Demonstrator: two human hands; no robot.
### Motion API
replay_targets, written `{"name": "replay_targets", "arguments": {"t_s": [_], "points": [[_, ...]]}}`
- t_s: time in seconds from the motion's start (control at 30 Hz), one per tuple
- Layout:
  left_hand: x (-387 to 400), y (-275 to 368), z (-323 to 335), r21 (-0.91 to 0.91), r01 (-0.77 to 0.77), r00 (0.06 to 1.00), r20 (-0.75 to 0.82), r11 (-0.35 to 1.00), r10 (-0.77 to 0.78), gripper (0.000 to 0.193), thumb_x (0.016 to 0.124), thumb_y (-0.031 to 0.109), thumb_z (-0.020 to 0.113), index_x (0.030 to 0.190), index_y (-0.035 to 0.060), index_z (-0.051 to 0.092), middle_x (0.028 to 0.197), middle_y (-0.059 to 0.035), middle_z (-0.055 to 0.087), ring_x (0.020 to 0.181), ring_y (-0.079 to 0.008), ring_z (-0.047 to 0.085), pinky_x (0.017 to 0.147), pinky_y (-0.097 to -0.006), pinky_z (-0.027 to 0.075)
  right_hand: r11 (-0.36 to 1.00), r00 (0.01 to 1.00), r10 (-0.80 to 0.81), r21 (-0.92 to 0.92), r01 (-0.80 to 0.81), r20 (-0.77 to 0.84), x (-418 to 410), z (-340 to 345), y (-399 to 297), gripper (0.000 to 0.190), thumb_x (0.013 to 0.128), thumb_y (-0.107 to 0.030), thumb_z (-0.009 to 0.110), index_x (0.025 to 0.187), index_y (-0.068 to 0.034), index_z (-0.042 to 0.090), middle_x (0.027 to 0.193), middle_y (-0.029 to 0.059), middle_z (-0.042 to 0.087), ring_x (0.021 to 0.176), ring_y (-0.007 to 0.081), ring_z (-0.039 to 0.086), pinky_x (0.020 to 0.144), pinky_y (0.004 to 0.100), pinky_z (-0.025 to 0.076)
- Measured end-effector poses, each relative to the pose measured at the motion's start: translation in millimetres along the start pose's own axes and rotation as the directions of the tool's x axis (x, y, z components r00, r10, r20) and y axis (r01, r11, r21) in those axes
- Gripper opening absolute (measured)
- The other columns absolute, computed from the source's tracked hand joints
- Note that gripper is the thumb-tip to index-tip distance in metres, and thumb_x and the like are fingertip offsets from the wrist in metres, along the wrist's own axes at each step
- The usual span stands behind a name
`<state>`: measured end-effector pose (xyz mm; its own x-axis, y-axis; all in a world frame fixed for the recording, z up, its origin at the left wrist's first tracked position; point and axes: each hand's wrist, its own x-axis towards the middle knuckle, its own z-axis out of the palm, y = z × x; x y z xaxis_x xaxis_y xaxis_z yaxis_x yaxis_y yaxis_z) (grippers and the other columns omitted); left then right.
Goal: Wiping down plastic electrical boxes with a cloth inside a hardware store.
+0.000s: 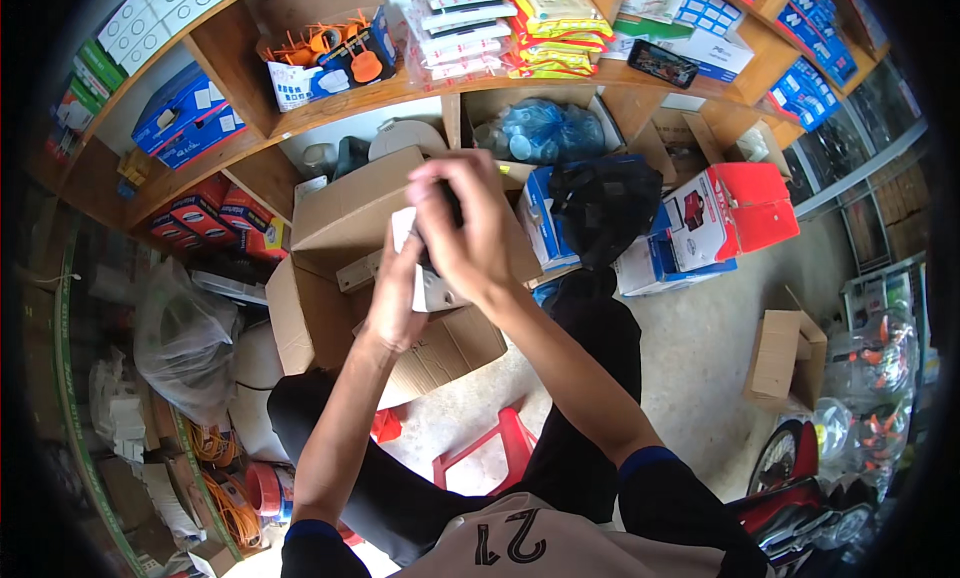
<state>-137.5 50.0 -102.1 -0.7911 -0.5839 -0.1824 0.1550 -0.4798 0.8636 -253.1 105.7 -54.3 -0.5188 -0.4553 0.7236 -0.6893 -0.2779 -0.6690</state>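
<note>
Above an open cardboard box, my left hand is closed around a white rectangular device, perhaps an electrical fitting, with round holes at its lower end. My right hand is curled over the device's upper part, around a dark object that is blurred and mostly hidden by the fingers. What this dark object is, I cannot tell. Inside the box below lies another white piece, partly covered by my left hand and the device.
Wooden shelves with packaged goods curve across the back. A black plastic bag and a red-and-white carton stand right of the box. A grey plastic bag is at left. A red plastic stool shows between my legs; a small carton sits further right.
</note>
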Motion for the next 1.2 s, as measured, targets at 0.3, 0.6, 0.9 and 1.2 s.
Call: {"name": "replay_targets", "arguments": {"t_s": [0.3,0.6,0.9,1.2], "points": [[13,22,-47,-0.473,-0.028,0.990,0.106,0.881,0.088,0.046,0.109,0.051,0.044,0.116,0.0132,0.068,0.114,-0.0068,0.070,0.105,-0.0215,0.067,0.093,-0.0392,0.056,1.000,0.862,-0.006,0.013,-0.001,0.507,-29,9,-12,0.037,0.093,-0.018,0.074,0.129,-0.014,0.069,0.131,0.0120,0.060,0.123,0.0331,0.059,0.099,0.0433,0.051],[-5,20,6,-0.186,0.011,0.997,-0.079,0.983,-0.026,0.049,0.109,0.048,0.045,0.144,0.0144,0.052,0.132,-0.0047,0.064,0.120,-0.0192,0.062,0.105,-0.0364,0.050,0.999,0.992,-0.026,0.040,0.021,0.126,-9,1,6,0.035,0.098,-0.012,0.067,0.132,-0.006,0.065,0.132,0.0207,0.063,0.112,0.0393,0.068,0.094,0.0410,0.056],[6,35,-23,-0.242,-0.098,0.995,-0.035,0.965,0.092,0.050,0.109,0.051,0.046,0.141,0.0137,0.051,0.129,-0.0081,0.063,0.120,-0.0196,0.063,0.102,-0.0382,0.053,0.979,0.932,-0.076,0.202,0.004,0.354,-33,20,4,0.037,0.097,-0.009,0.066,0.134,-0.007,0.066,0.144,0.0171,0.059,0.138,0.0372,0.053,0.111,0.0439,0.048],[7,22,-25,-0.114,-0.133,0.979,-0.168,0.984,0.113,0.063,0.110,0.051,0.039,0.161,0.0151,0.029,0.153,-0.0078,0.048,0.142,-0.0215,0.046,0.117,-0.0429,0.041,0.973,0.926,0.046,0.192,-0.126,0.376,-39,19,-13,0.039,0.101,-0.008,0.060,0.140,-0.006,0.062,0.145,0.0179,0.060,0.138,0.0318,0.055,0.112,0.0381,0.046]]}}
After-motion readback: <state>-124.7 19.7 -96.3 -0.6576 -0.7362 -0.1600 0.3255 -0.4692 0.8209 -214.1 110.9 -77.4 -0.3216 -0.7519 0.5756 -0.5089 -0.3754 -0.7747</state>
